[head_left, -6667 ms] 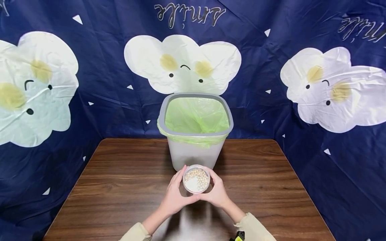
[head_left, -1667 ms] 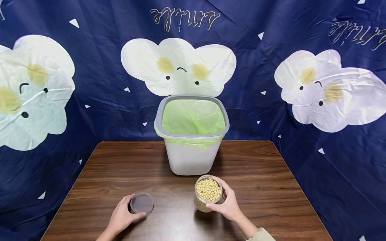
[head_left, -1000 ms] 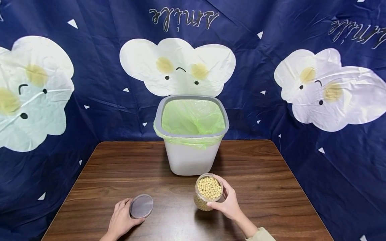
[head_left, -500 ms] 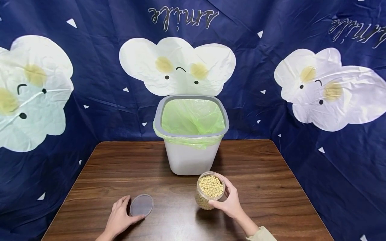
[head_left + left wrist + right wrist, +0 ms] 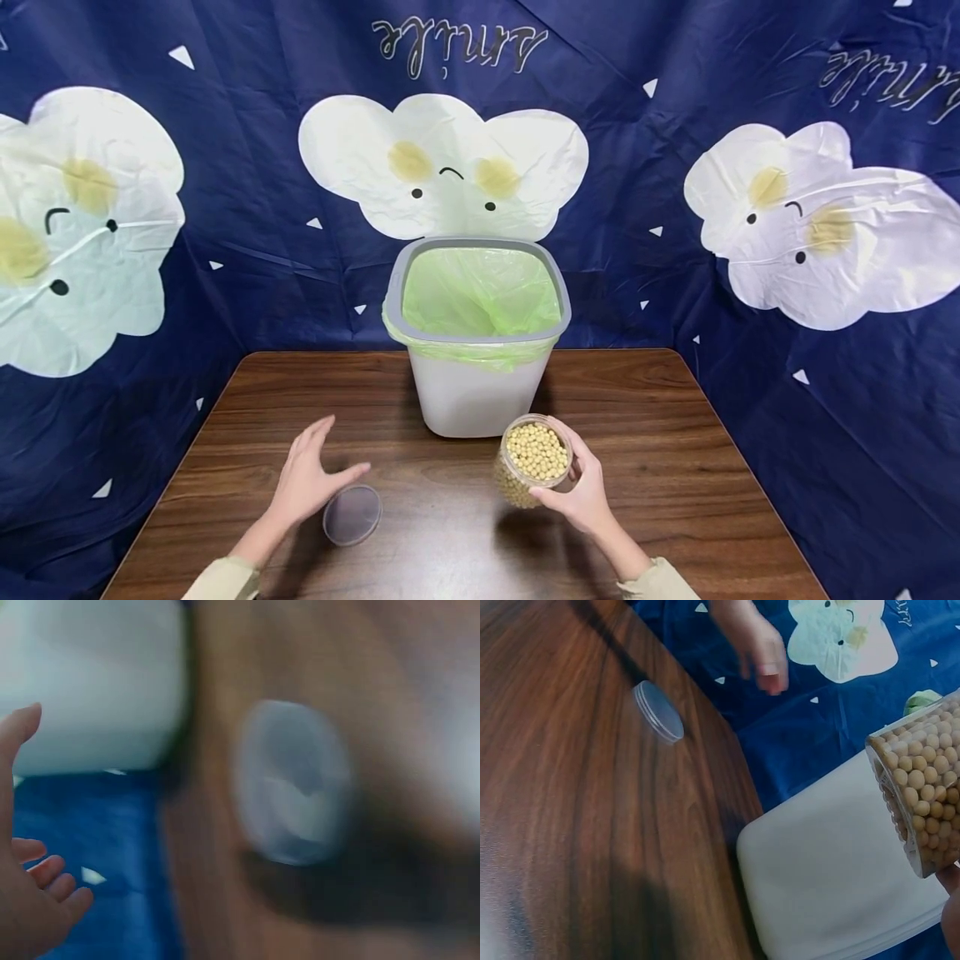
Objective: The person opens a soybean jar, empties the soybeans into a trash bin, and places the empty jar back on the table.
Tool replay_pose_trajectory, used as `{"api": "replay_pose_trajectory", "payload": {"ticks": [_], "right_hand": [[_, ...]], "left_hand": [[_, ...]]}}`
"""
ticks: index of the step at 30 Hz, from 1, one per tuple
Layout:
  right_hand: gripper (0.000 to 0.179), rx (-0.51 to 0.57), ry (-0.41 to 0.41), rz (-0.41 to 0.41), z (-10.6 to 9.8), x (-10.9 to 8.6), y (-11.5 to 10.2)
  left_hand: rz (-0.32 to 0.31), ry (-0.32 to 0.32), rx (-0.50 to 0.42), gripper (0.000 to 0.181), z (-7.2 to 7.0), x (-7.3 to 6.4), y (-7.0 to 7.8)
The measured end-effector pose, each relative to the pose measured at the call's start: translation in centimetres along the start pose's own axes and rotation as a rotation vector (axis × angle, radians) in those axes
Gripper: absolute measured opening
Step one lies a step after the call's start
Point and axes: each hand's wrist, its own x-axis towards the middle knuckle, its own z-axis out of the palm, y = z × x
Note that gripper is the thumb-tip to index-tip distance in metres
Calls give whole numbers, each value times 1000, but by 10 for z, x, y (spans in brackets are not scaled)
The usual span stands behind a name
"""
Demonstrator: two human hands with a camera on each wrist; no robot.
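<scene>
A clear jar (image 5: 517,483) full of round, pale yellow beans, seemingly soybeans (image 5: 537,451), has its mouth uncovered. My right hand (image 5: 583,492) grips it from the right side and holds it raised over the table, just in front of the bin. In the right wrist view the beans (image 5: 930,772) show through the jar's wall. My left hand (image 5: 306,479) hovers above the table with fingers spread, holding nothing. Below it lies the round translucent lid (image 5: 352,517), flat on the wood. The left wrist view shows that lid (image 5: 292,784) blurred, apart from the fingers.
A white bin (image 5: 476,392) with a grey rim (image 5: 480,337) stands at the back middle of the brown wooden table (image 5: 645,467). A green bag (image 5: 480,292) lines it. Dark blue cloth (image 5: 637,275) printed with white clouds hangs around the table on three sides.
My left hand has let go of the lid on the table and lifted away, forward. The jar in my right hand has risen and moved slightly right and forward. Earlier, both hands held the jar.
</scene>
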Motion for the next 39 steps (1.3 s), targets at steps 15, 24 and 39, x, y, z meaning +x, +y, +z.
{"api": "replay_pose_trajectory", "payload": {"ticks": [15,24,39], "right_hand": [[83,39,30,-48,-7,7,-3],[78,134,69,-70,-12,16,-14],[73,36,116,-95,-42,55,-36]], "left_hand": [[187,112,-127,89,-44,86,95],[207,93,-166,91,-40,118,113],[148,148,-224,77,-31,127,116]]}}
